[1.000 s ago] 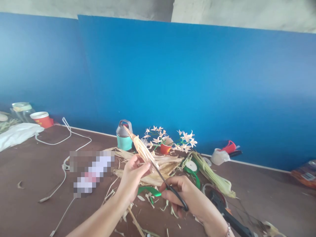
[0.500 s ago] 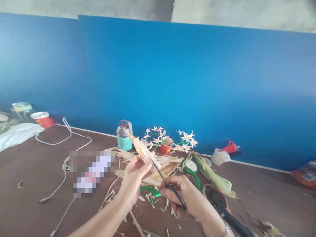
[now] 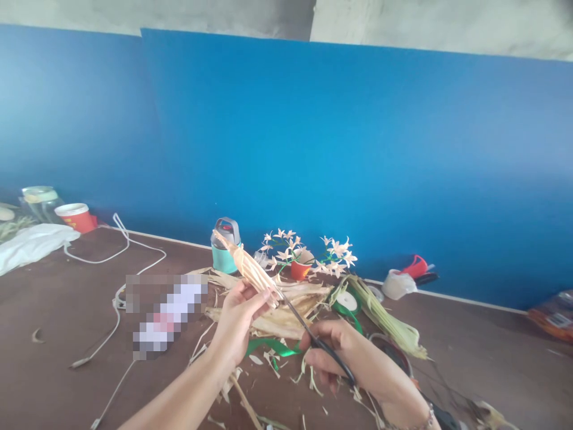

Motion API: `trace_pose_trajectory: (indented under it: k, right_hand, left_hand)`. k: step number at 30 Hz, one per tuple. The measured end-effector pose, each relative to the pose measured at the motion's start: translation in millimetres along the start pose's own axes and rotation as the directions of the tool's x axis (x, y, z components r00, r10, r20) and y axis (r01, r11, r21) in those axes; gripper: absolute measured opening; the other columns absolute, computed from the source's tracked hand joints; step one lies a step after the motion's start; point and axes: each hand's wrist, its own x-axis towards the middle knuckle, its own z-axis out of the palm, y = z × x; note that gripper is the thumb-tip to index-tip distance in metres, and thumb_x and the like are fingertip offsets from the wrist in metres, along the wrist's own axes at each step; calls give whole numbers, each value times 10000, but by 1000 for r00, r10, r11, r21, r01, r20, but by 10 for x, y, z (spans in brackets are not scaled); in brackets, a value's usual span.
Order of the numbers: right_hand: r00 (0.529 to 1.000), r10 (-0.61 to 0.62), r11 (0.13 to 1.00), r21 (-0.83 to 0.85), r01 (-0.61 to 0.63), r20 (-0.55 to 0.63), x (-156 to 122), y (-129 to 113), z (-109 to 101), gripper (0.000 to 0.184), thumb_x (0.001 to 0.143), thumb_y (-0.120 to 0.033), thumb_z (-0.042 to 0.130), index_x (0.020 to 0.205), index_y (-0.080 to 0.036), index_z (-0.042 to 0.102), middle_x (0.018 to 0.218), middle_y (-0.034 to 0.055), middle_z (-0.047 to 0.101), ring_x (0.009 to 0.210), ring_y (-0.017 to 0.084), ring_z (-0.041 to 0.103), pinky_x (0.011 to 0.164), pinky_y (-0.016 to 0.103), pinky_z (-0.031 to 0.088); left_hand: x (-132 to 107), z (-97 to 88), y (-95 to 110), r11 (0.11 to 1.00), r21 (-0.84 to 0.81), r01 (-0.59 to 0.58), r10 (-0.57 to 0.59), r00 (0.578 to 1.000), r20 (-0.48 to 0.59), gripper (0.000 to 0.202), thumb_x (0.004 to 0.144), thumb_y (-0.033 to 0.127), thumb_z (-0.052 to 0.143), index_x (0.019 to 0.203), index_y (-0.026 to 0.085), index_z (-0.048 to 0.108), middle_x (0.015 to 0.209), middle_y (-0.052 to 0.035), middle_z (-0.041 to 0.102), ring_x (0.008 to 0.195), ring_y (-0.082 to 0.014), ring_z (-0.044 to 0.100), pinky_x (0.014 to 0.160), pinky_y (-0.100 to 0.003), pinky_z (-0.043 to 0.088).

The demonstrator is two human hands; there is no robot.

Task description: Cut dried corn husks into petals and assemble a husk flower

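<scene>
My left hand (image 3: 242,310) pinches a dried corn husk (image 3: 251,266), a pale, pointed bundle tilted up to the left. In my right hand (image 3: 333,352) is a pair of black-handled scissors (image 3: 301,318), its blades pointing up-left and the tip at the husk's lower end, by my left fingertips. Whether the blades touch the husk I cannot tell. Beneath both hands lie more dried husks (image 3: 308,292) and a green ribbon (image 3: 271,345). Husk scraps (image 3: 313,382) are strewn on the brown table (image 3: 156,394).
Behind the hands stand a teal bottle (image 3: 226,258) and a red paper cup (image 3: 301,270) with husk flowers (image 3: 338,251). To the right are a ribbon spool (image 3: 347,301), a green-stalk bundle (image 3: 389,319) and a white bag (image 3: 398,285). A white cable (image 3: 114,334) runs on the left.
My left hand and the husk have shifted slightly left. My right hand with the scissors has moved right and a little down, drawing the blades back towards the husk's lower end.
</scene>
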Motion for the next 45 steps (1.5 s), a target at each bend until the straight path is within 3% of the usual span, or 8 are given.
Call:
trace_pose_trajectory:
  k: [13, 23, 26, 29, 33, 36, 41, 45]
  right_hand:
    - [863, -247, 927, 153, 344, -441, 260, 88, 120, 360, 590, -320, 788, 867, -172, 612, 617, -27, 593, 588, 123, 540, 542, 224, 430]
    - [875, -208, 783, 462, 417, -437, 308, 74, 253, 447, 584, -303, 799, 964, -177, 600, 730, 13, 651, 568, 136, 572, 502, 227, 422]
    - [819, -208, 784, 409, 467, -535, 306, 105, 154, 449, 589, -270, 797, 987, -187, 607, 747, 10, 653, 549, 119, 549, 474, 208, 400]
    - [785, -206, 798, 363, 480, -585, 291, 109, 88, 440, 598, -253, 788, 996, -195, 609, 726, -4, 645, 520, 101, 518, 480, 205, 393]
    - [777, -206, 807, 346, 479, -595, 271, 104, 77, 446, 603, -245, 781, 1010, -207, 603, 699, -19, 632, 523, 101, 506, 498, 209, 383]
    - [782, -197, 818, 340, 463, -591, 261, 100, 88, 436, 607, -247, 777, 1007, -207, 608, 671, -27, 614, 518, 100, 483, 481, 205, 358]
    - [786, -200, 835, 319, 449, -585, 260, 117, 83, 434, 623, -266, 768, 1024, -214, 608, 680, -24, 614, 550, 117, 505, 509, 216, 374]
    - [783, -208, 827, 321, 460, -585, 276, 154, 68, 453, 628, -266, 765, 1045, -209, 599, 772, 6, 643, 595, 134, 542, 541, 232, 401]
  left_hand:
    - [-2, -44, 109, 984, 172, -36, 13, 991, 134, 335, 685, 155, 647, 1012, 164, 576, 943, -65, 689, 840, -199, 643, 726, -287, 489]
    - [12, -71, 73, 916, 399, 29, -213, 880, 424, 329, 717, 273, 654, 1029, 182, 597, 1022, -78, 641, 832, -205, 638, 748, -358, 507]
    - [100, -153, 41, 709, 684, -173, -35, 960, 279, 240, 772, 316, 565, 970, 191, 618, 930, -68, 660, 856, -216, 617, 747, -358, 488]
    - [168, -222, -80, 200, 914, -352, 158, 933, 324, 96, 735, 276, 578, 756, 209, 643, 839, -43, 658, 866, -238, 586, 789, -377, 445]
    - [206, -270, -308, -91, 915, -393, 171, 899, 403, 84, 722, 264, 606, 725, 190, 644, 804, -65, 654, 898, -251, 576, 839, -370, 415]
    - [227, -294, -431, -132, 914, -383, 212, 890, 404, 102, 721, 291, 621, 723, 194, 652, 795, -77, 662, 887, -270, 581, 831, -388, 404]
    - [262, -327, -508, 13, 908, -419, 269, 876, 401, 157, 767, 291, 562, 668, 196, 638, 772, -60, 661, 849, -251, 585, 811, -383, 397]
    - [257, -335, -529, 31, 816, -577, 276, 790, 548, 188, 821, 219, 467, 723, 201, 626, 765, -42, 637, 826, -209, 565, 807, -351, 400]
